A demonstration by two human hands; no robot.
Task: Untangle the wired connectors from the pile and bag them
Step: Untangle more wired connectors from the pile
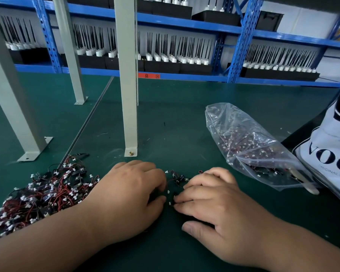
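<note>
A tangled pile of wired connectors (43,195), red and black wires with small white plugs, lies on the green mat at the left. Between my hands sits a small cluster of connectors (175,179) pulled apart from the pile. My left hand (130,195) lies knuckles up with fingers curled onto the cluster's left side. My right hand (214,205) does the same on the right side, fingertips pinching wires near a white plug. A clear plastic bag (249,146), partly filled with connectors, lies to the right with its mouth toward me.
Grey metal posts (129,95) are bolted to the green mat (185,124) behind my hands. A white printed bag (330,156) sits at the right edge. Blue shelving (165,73) with trays of black antennas stands behind the bench.
</note>
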